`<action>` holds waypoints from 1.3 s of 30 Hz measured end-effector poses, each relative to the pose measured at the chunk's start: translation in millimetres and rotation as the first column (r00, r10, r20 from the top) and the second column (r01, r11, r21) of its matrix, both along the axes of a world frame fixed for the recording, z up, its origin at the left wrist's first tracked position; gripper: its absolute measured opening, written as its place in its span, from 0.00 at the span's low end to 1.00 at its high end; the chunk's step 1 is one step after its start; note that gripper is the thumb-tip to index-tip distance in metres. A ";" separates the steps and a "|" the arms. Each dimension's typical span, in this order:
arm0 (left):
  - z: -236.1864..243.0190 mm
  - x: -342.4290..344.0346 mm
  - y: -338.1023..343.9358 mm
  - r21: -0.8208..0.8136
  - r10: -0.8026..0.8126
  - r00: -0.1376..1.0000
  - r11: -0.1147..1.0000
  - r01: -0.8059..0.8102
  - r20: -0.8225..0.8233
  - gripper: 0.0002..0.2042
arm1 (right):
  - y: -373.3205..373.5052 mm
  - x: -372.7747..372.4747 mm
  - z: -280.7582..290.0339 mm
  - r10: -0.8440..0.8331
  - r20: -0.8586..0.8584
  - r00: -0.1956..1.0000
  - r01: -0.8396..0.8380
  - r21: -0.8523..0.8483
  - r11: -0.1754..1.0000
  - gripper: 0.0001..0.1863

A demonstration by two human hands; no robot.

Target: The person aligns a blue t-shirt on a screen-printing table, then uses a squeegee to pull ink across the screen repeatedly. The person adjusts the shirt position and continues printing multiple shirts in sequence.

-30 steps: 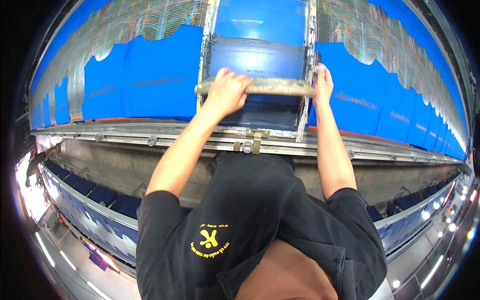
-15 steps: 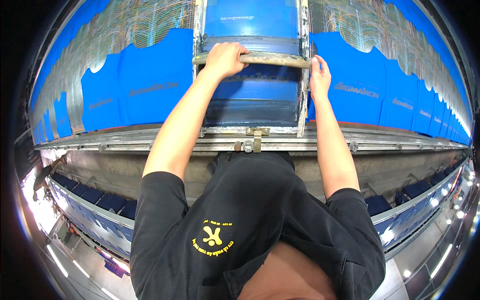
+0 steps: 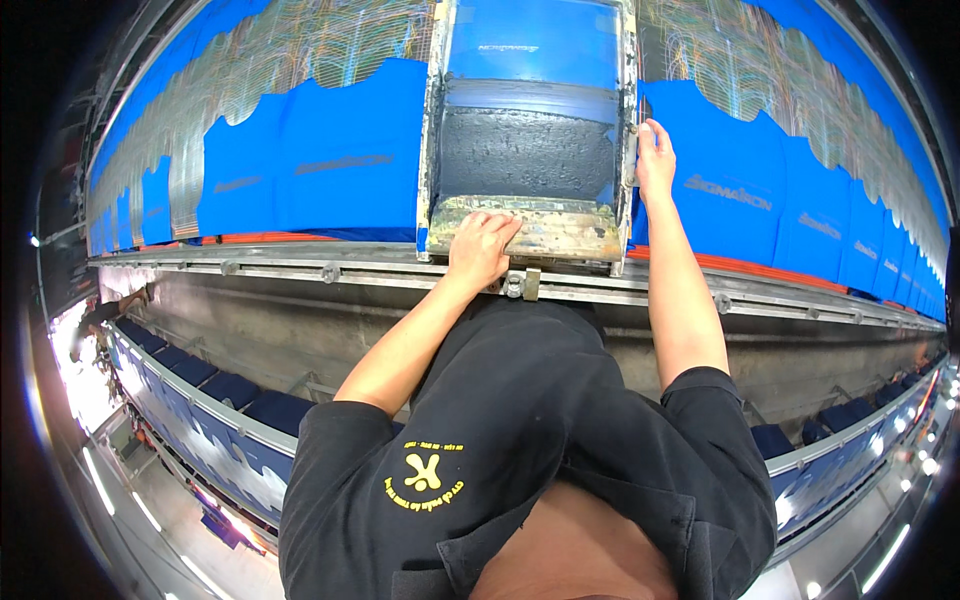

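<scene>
Holding the squeegee at the near end of the printing frame

Your left hand (image 3: 483, 245) grips the wide, stained squeegee (image 3: 568, 230), which lies inside the near end of the printing frame (image 3: 431, 150), almost spanning it from side to side. Your right hand (image 3: 655, 162) is at the frame's right side, fingers fairly straight; whether they clasp it or merely rest there, you cannot tell from this view.

Dark ink (image 3: 530, 150) coats the middle of the mesh, just beyond the squeegee, so a pass looks done or nearly so. The frame is not yet lifted clear. On both sides, the nearest blue garment panels, left (image 3: 350, 130) and right (image 3: 735, 155), already carry dark prints, so those seem finished at least in that colour.

Blue shows through the far part of the mesh, but the ink and squeegee hide what is beneath the near part, so its print cannot be judged. Your left thumb and the squeegee's blade are out of sight, and the frame's far end is cut off by the upper edge.
</scene>
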State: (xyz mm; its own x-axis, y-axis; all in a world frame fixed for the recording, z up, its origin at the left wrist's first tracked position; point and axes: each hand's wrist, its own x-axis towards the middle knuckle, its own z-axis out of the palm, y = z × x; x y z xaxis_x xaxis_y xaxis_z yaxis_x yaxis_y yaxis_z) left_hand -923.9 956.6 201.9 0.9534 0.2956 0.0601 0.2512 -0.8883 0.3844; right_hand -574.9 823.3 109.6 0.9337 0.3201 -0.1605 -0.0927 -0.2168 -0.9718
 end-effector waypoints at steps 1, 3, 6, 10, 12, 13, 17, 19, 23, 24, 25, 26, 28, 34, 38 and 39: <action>8.8 2.6 3.9 0.005 -0.033 0.999 0.999 0.033 0.004 0.25 | -1.2 2.1 -4.0 0.003 -0.003 1.000 -0.003 -0.019 1.000 0.23; 30.0 19.9 25.1 -0.027 -0.118 0.985 0.993 0.116 -0.125 0.22 | -1.9 8.4 -14.0 0.007 0.025 1.000 -0.007 -0.015 1.000 0.24; 47.2 45.6 50.7 0.036 -0.128 0.989 0.991 0.131 -0.076 0.24 | -0.5 8.5 -3.2 0.009 -0.101 0.995 -0.003 0.062 0.998 0.25; 59.5 109.4 102.4 0.047 -0.121 0.985 0.991 0.128 -0.125 0.18 | 0.0 -5.0 27.7 0.024 -0.240 0.971 0.013 0.153 0.988 0.24; 55.8 143.1 128.0 0.056 -0.122 0.983 0.990 0.131 -0.136 0.14 | -1.6 -4.3 31.5 0.017 -0.289 0.957 0.032 0.166 0.986 0.24; 48.3 156.0 139.3 0.085 -0.145 0.989 0.985 0.148 -0.035 0.06 | -1.4 -8.4 33.8 -0.004 -0.307 0.952 0.051 0.145 0.988 0.24; 27.4 194.8 172.4 -0.014 -0.005 0.960 1.000 0.001 -0.280 0.16 | -3.8 -9.9 31.1 -0.017 -0.259 0.966 0.041 0.089 0.995 0.25; 28.4 199.1 184.5 -0.033 -0.031 0.948 0.999 0.021 -0.316 0.20 | 1.7 -13.0 38.6 -0.036 -0.224 0.974 0.042 0.024 0.999 0.26; 57.6 184.7 221.8 0.092 -0.042 0.869 0.991 0.100 -0.493 0.30 | 21.7 8.7 69.0 0.146 0.761 0.632 0.161 -0.313 0.936 0.32; 52.7 179.2 231.9 0.108 -0.017 0.847 0.990 0.088 -0.531 0.30 | 37.8 14.9 93.4 0.322 0.719 0.615 -0.034 -0.384 0.923 0.33; 47.2 176.6 237.6 0.122 0.000 0.824 0.989 0.083 -0.566 0.30 | 50.6 22.1 110.8 0.487 0.666 0.565 -0.219 -0.447 0.867 0.35; 45.2 176.3 236.2 0.130 0.015 0.843 0.989 0.066 -0.538 0.31 | 59.3 28.9 116.3 0.680 0.553 0.481 -0.294 -0.630 0.719 0.36; 42.4 175.8 231.0 0.146 0.059 0.876 0.989 0.013 -0.479 0.31 | 80.5 36.5 107.9 0.792 0.450 0.413 -0.281 -0.764 0.581 0.29; 39.2 165.5 219.0 0.123 0.136 0.870 0.989 -0.087 -0.475 0.33 | 80.8 24.9 92.2 0.772 0.472 0.426 -0.181 -0.791 0.584 0.22; 41.4 129.3 177.9 0.110 0.162 0.865 0.986 -0.124 -0.475 0.32 | 45.3 -13.4 84.6 0.761 0.495 0.419 -0.146 -0.791 0.594 0.20; 39.2 113.3 163.7 0.091 0.161 0.870 0.987 -0.134 -0.467 0.31 | 30.8 -24.3 84.5 0.751 0.528 0.397 -0.171 -0.761 0.626 0.19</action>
State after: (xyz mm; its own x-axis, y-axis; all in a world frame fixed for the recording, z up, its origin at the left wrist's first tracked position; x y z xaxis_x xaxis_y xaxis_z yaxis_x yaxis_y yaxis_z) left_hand -810.6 1120.3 241.1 0.8183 0.4439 -0.3652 0.5198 -0.8427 0.1404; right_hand -599.3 854.1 194.1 0.4604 0.8673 0.1893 0.8768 -0.4109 -0.2499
